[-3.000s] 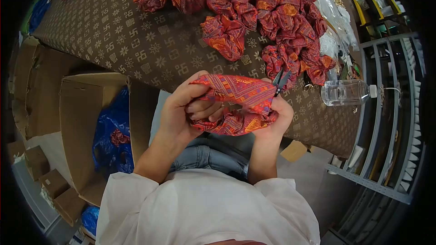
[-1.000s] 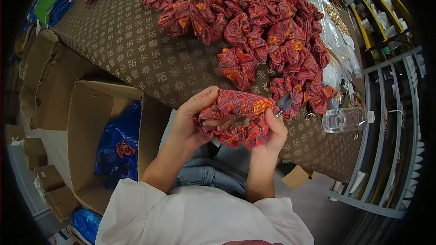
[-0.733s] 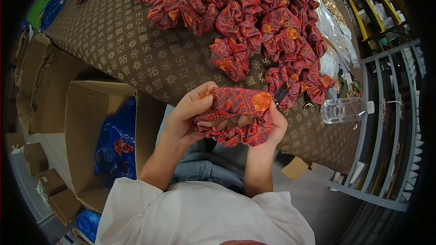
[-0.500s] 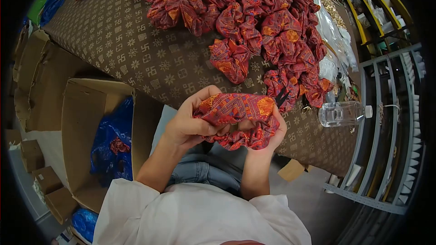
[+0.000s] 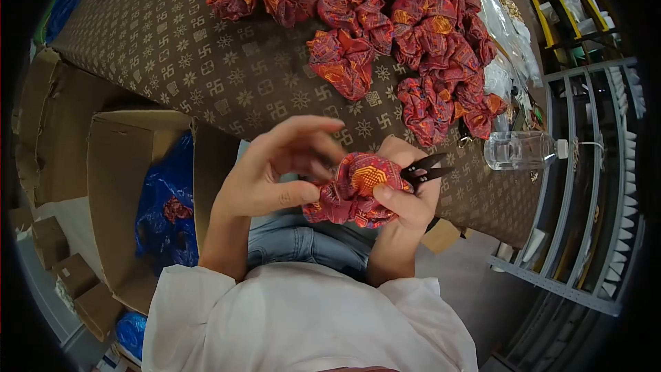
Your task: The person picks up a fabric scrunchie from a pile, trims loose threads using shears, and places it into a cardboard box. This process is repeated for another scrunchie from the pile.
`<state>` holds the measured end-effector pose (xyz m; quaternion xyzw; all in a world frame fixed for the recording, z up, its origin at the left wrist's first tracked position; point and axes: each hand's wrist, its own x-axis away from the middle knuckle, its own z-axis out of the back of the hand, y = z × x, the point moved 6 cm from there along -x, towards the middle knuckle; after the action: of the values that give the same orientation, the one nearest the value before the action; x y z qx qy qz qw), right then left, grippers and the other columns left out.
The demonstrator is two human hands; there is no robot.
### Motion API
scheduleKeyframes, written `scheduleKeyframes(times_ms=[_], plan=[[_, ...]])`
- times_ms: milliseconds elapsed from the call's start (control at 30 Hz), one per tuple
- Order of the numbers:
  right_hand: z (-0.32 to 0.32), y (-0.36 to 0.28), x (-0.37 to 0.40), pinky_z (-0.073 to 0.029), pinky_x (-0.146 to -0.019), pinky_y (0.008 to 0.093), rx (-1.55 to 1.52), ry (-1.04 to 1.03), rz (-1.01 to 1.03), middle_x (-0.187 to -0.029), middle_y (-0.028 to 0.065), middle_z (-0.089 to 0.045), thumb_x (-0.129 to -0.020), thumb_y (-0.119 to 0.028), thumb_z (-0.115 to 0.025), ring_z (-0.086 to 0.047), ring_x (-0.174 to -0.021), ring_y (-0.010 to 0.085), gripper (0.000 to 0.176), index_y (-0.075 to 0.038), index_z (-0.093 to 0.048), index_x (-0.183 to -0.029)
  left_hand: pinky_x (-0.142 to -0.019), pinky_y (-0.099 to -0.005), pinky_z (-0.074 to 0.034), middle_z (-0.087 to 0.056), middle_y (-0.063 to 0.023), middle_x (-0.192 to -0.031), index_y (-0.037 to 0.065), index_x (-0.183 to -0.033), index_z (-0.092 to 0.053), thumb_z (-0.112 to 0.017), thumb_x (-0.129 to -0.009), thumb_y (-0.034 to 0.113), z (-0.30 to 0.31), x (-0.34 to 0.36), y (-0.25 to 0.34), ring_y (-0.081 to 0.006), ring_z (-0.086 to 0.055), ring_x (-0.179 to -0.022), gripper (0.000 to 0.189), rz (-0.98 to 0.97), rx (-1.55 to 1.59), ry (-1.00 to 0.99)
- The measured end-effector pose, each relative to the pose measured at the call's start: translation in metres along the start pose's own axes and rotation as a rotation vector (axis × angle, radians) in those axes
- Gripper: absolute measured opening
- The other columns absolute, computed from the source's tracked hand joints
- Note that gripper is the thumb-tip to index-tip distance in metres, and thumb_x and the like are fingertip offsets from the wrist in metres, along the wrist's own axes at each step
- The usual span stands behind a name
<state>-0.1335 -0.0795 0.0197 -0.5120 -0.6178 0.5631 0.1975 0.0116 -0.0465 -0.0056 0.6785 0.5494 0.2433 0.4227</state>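
A red patterned scrunchie (image 5: pixel 357 189), with an orange motif facing up, is bunched in front of my body. My right hand (image 5: pixel 407 208) is closed on it, its thumb pressing the fabric. Small black thread snips (image 5: pixel 428 167) are also in that hand, blades pointing right. On the other side, my left hand (image 5: pixel 265 172) is open, fingers spread and partly blurred, with the thumb at the scrunchie's left edge. Beyond my hands, a heap of similar scrunchies (image 5: pixel 430 21) covers the table's far part. One scrunchie (image 5: pixel 342 62) lies at the heap's near edge.
The table has a brown patterned cloth (image 5: pixel 255 86). A clear plastic bottle (image 5: pixel 521 151) lies on its side at the right. To the left stands an open cardboard box (image 5: pixel 110 200) lined with a blue bag (image 5: pixel 160 213) that has a scrunchie inside. Metal shelving (image 5: pixel 585 165) borders the right.
The scrunchie went from stretched between both hands to bunched in my right hand. My left hand has opened off it. The snips now show more fully, and the view has shifted slightly.
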Motion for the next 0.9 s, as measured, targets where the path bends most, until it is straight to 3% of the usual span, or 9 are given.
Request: scheduleKeyframes(times_ms=[100,167,300,333,400,467,600,700,900], plan=[[-0.004,0.005,-0.001,-0.031,-0.054,0.0234,-0.025,-0.053,-0.090,-0.067,0.0063,-0.050,-0.057,0.006,-0.064,-0.046,-0.062,0.0128,0.018,0.003,-0.057,-0.074,-0.074,-0.0265,-0.043,-0.059,-0.0084,-0.096,-0.003,-0.118,-0.044,-0.081,-0.052,0.032,0.006,-0.004,0.014,-0.0206,-0.058,-0.088,0.083,-0.172,-0.280,0.115],[-0.010,0.003,-0.002,-0.029,-0.054,0.0220,0.207,-0.140,-0.047,-0.068,0.0058,-0.050,-0.056,0.005,-0.066,-0.044,-0.061,0.0109,0.024,0.004,-0.058,-0.078,-0.073,-0.0273,-0.044,-0.060,-0.0084,-0.090,-0.002,-0.110,-0.053,-0.081,-0.051,0.025,-0.016,-0.008,0.022,-0.0204,-0.058,-0.088,0.071,-0.206,-0.695,-0.096],[0.000,0.010,-0.001,-0.026,-0.051,0.0206,-0.024,-0.073,-0.036,-0.073,0.0042,-0.051,-0.057,-0.016,-0.073,-0.038,-0.057,0.0069,0.039,0.004,-0.059,-0.088,-0.064,-0.0249,-0.043,-0.057,-0.0082,-0.083,-0.001,-0.098,-0.057,-0.074,-0.060,0.005,-0.011,-0.005,0.021,-0.0149,-0.055,-0.072,0.042,-0.219,-0.594,-0.012],[0.003,0.016,0.003,-0.025,-0.050,0.0192,-0.078,-0.034,-0.031,-0.085,0.0055,-0.053,-0.058,-0.032,-0.075,-0.037,-0.057,0.0065,0.052,0.003,-0.058,-0.092,-0.064,-0.0249,-0.043,-0.057,-0.0082,-0.083,-0.001,-0.098,-0.057,-0.074,-0.060,0.005,-0.012,-0.003,0.018,-0.0149,-0.055,-0.072,0.042,-0.218,-0.596,-0.014],[0.005,0.017,0.005,-0.028,-0.053,0.0189,-0.037,0.011,-0.039,-0.087,0.0087,-0.053,-0.060,-0.032,-0.075,-0.041,-0.060,0.0073,0.053,0.004,-0.055,-0.094,-0.060,-0.0219,-0.043,-0.055,-0.0084,-0.089,-0.002,-0.090,-0.057,-0.070,-0.066,0.001,0.000,0.001,0.006,-0.0112,-0.053,-0.070,0.027,-0.120,-0.220,0.146],[0.003,0.016,0.007,-0.031,-0.056,0.0185,0.003,0.054,-0.047,-0.089,0.0119,-0.053,-0.062,-0.032,-0.076,-0.044,-0.063,0.0081,0.054,0.004,-0.053,-0.095,-0.059,-0.0203,-0.043,-0.054,-0.0084,-0.091,-0.002,-0.087,-0.056,-0.067,-0.069,0.000,0.001,0.002,0.006,-0.0103,-0.052,-0.071,0.021,-0.171,-0.237,0.173],[-0.006,0.018,0.013,-0.032,-0.052,0.0165,0.348,0.207,-0.107,-0.086,0.0030,-0.057,-0.055,-0.005,-0.078,-0.041,-0.056,0.0025,0.042,0.002,-0.056,-0.091,-0.058,-0.0187,-0.043,-0.053,-0.0087,-0.092,-0.001,-0.084,-0.052,-0.062,-0.075,0.002,0.006,0.003,0.003,-0.0091,-0.051,-0.072,0.014,-0.238,-0.194,0.185],[0.003,0.010,0.012,-0.037,-0.051,0.0201,0.075,0.340,-0.202,-0.062,0.0049,-0.054,-0.060,0.004,-0.071,-0.050,-0.058,0.0084,0.020,0.002,-0.057,-0.074,-0.059,-0.0208,-0.043,-0.053,-0.0096,-0.091,0.001,-0.084,-0.047,-0.059,-0.079,0.005,0.015,0.006,-0.001,-0.0105,-0.052,-0.072,0.013,-0.252,-0.006,0.282],[0.021,0.011,0.004,-0.042,-0.054,0.0249,-0.290,0.215,-0.067,-0.069,0.0098,-0.055,-0.068,0.002,-0.063,-0.052,-0.059,0.0148,0.012,0.001,-0.053,-0.075,-0.051,-0.0207,-0.038,-0.052,-0.0090,-0.089,0.003,-0.086,-0.045,-0.055,-0.082,0.006,0.008,0.003,0.000,-0.0092,-0.046,-0.061,0.011,-0.317,0.242,0.122]])
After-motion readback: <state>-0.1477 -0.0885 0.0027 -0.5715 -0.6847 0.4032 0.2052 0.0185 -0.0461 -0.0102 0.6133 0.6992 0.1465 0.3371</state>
